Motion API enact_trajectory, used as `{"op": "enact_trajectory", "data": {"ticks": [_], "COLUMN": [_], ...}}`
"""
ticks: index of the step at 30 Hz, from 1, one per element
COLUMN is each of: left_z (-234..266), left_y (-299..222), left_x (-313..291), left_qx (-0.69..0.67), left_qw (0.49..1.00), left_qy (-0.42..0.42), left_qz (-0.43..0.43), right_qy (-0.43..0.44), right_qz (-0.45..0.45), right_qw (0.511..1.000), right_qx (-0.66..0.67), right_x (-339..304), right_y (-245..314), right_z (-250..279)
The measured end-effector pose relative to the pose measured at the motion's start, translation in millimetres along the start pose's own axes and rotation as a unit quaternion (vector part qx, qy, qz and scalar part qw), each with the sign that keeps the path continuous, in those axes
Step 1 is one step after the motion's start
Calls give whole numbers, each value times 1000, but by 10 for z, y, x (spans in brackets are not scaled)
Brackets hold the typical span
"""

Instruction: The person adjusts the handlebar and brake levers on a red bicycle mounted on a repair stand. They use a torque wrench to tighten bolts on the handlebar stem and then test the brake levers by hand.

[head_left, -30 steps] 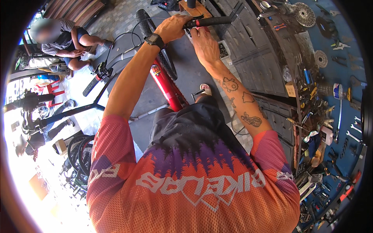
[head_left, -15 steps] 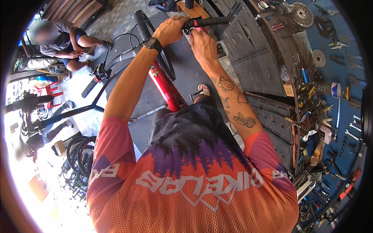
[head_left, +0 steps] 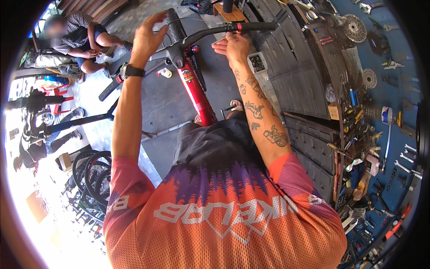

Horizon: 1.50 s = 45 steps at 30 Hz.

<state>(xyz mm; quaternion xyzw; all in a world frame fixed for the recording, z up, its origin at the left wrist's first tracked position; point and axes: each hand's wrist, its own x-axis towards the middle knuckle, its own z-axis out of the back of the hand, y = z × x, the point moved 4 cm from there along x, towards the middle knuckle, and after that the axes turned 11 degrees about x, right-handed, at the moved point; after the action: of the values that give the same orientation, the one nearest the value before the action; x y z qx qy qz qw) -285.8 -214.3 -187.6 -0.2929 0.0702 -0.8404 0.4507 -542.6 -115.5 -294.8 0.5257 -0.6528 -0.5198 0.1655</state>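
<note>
A bicycle with a red frame (head_left: pixel 196 94) stands in front of me, its front tyre (head_left: pixel 175 28) pointing away. My left hand (head_left: pixel 148 39) is raised left of the tyre, fingers apart, holding nothing; a dark watch (head_left: pixel 133 71) is on that wrist. My right hand (head_left: pixel 236 46) is just below the right side of the black handlebar (head_left: pixel 202 34), by the clamp and lever next to the right grip (head_left: pixel 262 26). Its fingers stretch to the left. Whether its upper fingertips touch the lever is hard to see. The left grip (head_left: pixel 109 90) points down to the left.
Dark drawer cabinets (head_left: pixel 293 67) line the right side, beneath a cluttered bench. Tools hang on a blue wall panel (head_left: pixel 398 139). A person (head_left: pixel 83 38) sits at the far left. A work-stand arm (head_left: pixel 80 123) and several bicycle wheels (head_left: pixel 92 172) are on the left.
My left hand has let go of the handlebar near the right grip and moved left into the air. My right hand's fingers have straightened out beside the lever.
</note>
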Motion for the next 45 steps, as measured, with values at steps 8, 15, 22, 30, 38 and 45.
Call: {"op": "enact_trajectory", "data": {"ticks": [8, 15, 22, 30, 38, 45], "left_z": [917, 1259, 1212, 833, 684, 640], "left_y": [815, 1246, 1401, 1032, 1022, 1076], "left_x": [-679, -1247, -1545, -1859, -1569, -1674], "left_qx": [44, 63, 83, 271, 378, 359], "left_qw": [991, 973, 975, 947, 919, 924], "left_qy": [-27, -35, -42, 96, 65, 54], "left_qz": [122, 220, 203, 144, 94, 122], "right_qy": [-47, -63, -70, 187, 317, 270], "right_qz": [-68, -48, 62, 188, 300, 336], "right_qw": [926, 917, 973, 957, 811, 831], "right_qx": [369, 391, 213, -114, -389, -352], "right_x": [168, 190, -66, -1027, -1286, -1194], "right_y": [-124, -117, -71, -249, -1127, -1338], "right_z": [-158, -141, -89, -696, -1788, -2022]}}
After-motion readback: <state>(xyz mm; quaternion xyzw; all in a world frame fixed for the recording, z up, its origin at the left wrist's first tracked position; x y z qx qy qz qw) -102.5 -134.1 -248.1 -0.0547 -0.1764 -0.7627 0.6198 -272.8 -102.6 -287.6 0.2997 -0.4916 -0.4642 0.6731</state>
